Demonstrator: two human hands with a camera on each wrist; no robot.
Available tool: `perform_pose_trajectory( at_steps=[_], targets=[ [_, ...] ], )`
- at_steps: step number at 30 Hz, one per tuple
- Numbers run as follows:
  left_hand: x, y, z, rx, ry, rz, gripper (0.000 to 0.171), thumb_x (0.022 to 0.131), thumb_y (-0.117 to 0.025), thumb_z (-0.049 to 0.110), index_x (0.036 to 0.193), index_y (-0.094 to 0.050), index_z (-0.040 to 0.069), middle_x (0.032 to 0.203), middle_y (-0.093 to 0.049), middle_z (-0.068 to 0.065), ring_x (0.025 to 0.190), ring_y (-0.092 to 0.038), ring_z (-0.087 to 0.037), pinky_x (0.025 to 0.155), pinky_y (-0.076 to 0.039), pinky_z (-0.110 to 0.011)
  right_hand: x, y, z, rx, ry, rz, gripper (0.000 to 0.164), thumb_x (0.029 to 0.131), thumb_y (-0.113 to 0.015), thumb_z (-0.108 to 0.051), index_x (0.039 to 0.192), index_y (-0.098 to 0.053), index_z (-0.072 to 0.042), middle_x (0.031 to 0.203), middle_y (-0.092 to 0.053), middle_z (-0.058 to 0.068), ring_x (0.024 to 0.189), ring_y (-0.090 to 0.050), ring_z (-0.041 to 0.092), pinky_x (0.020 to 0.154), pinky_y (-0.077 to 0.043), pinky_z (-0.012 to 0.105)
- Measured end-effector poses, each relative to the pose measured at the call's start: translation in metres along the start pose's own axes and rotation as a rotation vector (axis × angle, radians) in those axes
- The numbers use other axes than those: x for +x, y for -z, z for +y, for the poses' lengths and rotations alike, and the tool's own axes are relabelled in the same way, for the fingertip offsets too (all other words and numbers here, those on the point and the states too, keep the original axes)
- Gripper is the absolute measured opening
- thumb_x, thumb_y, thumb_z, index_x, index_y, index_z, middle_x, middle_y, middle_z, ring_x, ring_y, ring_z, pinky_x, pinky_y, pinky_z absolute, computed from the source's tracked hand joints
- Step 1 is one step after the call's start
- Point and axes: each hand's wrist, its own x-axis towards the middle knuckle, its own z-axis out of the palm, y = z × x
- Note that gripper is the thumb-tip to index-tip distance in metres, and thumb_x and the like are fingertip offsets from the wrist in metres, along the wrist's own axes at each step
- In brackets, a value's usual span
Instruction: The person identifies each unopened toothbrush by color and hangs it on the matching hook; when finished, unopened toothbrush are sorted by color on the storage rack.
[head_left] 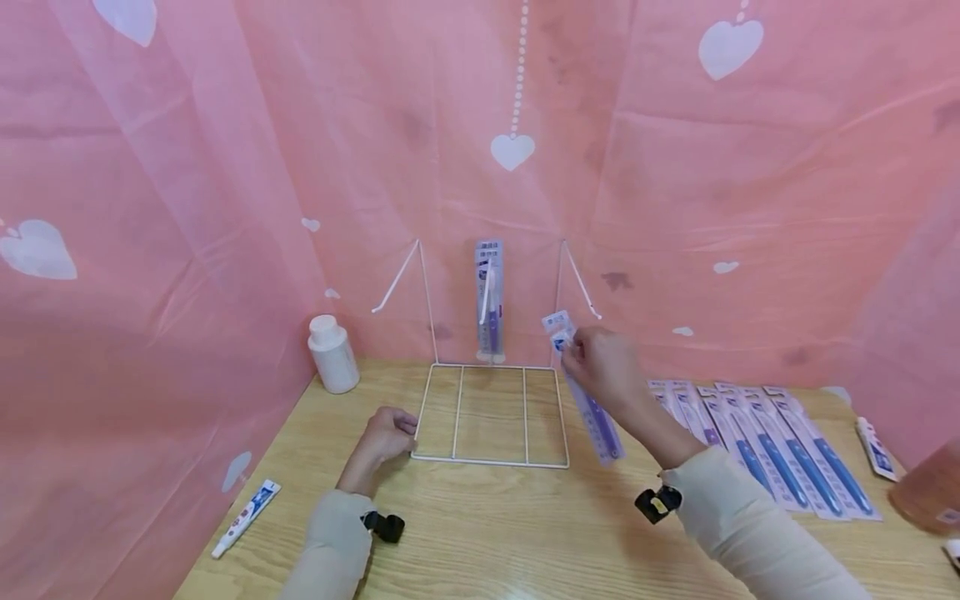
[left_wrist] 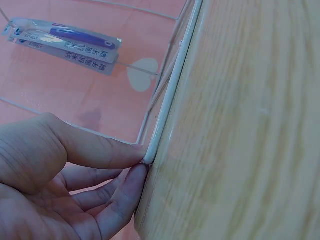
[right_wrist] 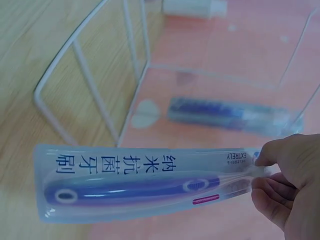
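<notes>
My right hand pinches a packaged purple toothbrush near its upper end, to the right of a white wire rack. The pack slants down from my fingers, its handle end lowest. At the rack's front left corner, my left hand pinches the wire between thumb and finger, as the left wrist view shows. On the rack's middle hook hang packaged toothbrushes, one behind another in the left wrist view, with a purple handle in front. The side hooks of the rack carry nothing.
Several packaged toothbrushes with blue or purple handles lie at the right. A white bottle stands at the back left. Toothpaste tubes lie at the left and right, the latter near a brownish container. Pink cloth hangs behind.
</notes>
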Motion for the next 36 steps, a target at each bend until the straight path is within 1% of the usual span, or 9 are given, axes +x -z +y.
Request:
perform_pose_trajectory(
  at_steps=[3,6,11,16,19,23,27,32,36],
  targets=[
    [-0.001,0.0,0.0,-0.001,-0.002,-0.002,0.034,0.068,-0.071,-0.013,0.101,-0.069,-0.006,0.088,-0.063,-0.01,0.084,-0.059,-0.024,0.076,-0.052,-0.036,0.001,0.004,-0.016,0.024,0.045,0.023,0.017,0.085,-0.065,-0.008,0.072,-0.056,-0.005,0.064,-0.048,0.003,0.05,-0.044,0.014,0.043,-0.036,0.026],
    [-0.003,0.0,0.001,0.004,-0.006,-0.007,0.034,0.069,-0.072,-0.013,0.102,-0.069,-0.006,0.089,-0.063,-0.009,0.084,-0.059,-0.024,0.076,-0.052,-0.036,0.003,0.008,-0.03,0.055,0.097,0.065,0.014,0.086,-0.065,-0.008,0.074,-0.059,-0.004,0.067,-0.051,0.004,0.054,-0.046,0.015,0.046,-0.039,0.027],
    [-0.003,0.0,0.001,0.01,0.002,-0.008,0.034,0.068,-0.072,-0.013,0.102,-0.069,-0.006,0.089,-0.063,-0.009,0.085,-0.06,-0.024,0.075,-0.052,-0.036,0.007,0.017,-0.053,0.096,0.175,0.134,0.013,0.086,-0.067,-0.009,0.075,-0.063,-0.003,0.067,-0.055,0.003,0.058,-0.049,0.014,0.048,-0.043,0.027],
    [-0.003,0.002,0.001,0.005,0.003,-0.011,0.034,0.068,-0.072,-0.012,0.102,-0.069,-0.005,0.09,-0.063,-0.009,0.085,-0.059,-0.025,0.076,-0.052,-0.037,0.009,0.025,-0.077,0.118,0.233,0.195,0.01,0.085,-0.07,-0.01,0.079,-0.067,-0.003,0.07,-0.06,0.004,0.059,-0.056,0.014,0.051,-0.049,0.027],
    [-0.003,0.002,0.001,-0.005,0.0,-0.009,0.034,0.068,-0.072,-0.013,0.101,-0.069,-0.006,0.089,-0.063,-0.01,0.085,-0.059,-0.025,0.075,-0.052,-0.036,0.011,0.026,-0.086,0.129,0.26,0.227,0.008,0.084,-0.07,-0.009,0.08,-0.067,-0.003,0.071,-0.06,0.003,0.06,-0.058,0.015,0.052,-0.05,0.027],
    [-0.003,0.002,0.001,-0.012,0.002,-0.009,0.033,0.068,-0.072,-0.013,0.1,-0.069,-0.006,0.089,-0.063,-0.01,0.084,-0.059,-0.024,0.075,-0.052,-0.036,0.013,0.026,-0.092,0.139,0.27,0.226,0.009,0.084,-0.07,-0.01,0.079,-0.066,-0.004,0.071,-0.06,0.003,0.061,-0.058,0.014,0.052,-0.05,0.026],
    [-0.003,0.002,0.001,-0.002,0.002,-0.011,0.033,0.068,-0.072,-0.013,0.101,-0.069,-0.006,0.088,-0.063,-0.01,0.084,-0.059,-0.024,0.076,-0.051,-0.037,0.014,0.025,-0.097,0.144,0.259,0.197,0.01,0.085,-0.07,-0.011,0.079,-0.066,-0.004,0.071,-0.06,0.002,0.061,-0.058,0.014,0.052,-0.049,0.024],
    [-0.002,0.002,0.0,-0.01,0.0,-0.01,0.033,0.068,-0.072,-0.013,0.1,-0.069,-0.005,0.088,-0.062,-0.01,0.084,-0.058,-0.025,0.076,-0.051,-0.037,0.015,0.024,-0.101,0.148,0.245,0.165,0.01,0.084,-0.073,-0.01,0.08,-0.066,-0.002,0.072,-0.06,0.003,0.061,-0.057,0.014,0.051,-0.049,0.023],
    [-0.003,0.002,0.001,-0.011,-0.006,-0.008,0.033,0.068,-0.071,-0.013,0.1,-0.069,-0.006,0.087,-0.062,-0.01,0.083,-0.058,-0.025,0.075,-0.051,-0.036,0.016,0.021,-0.102,0.151,0.233,0.154,0.011,0.084,-0.073,-0.009,0.078,-0.064,-0.004,0.071,-0.059,0.003,0.06,-0.057,0.013,0.051,-0.048,0.023]
  ],
)
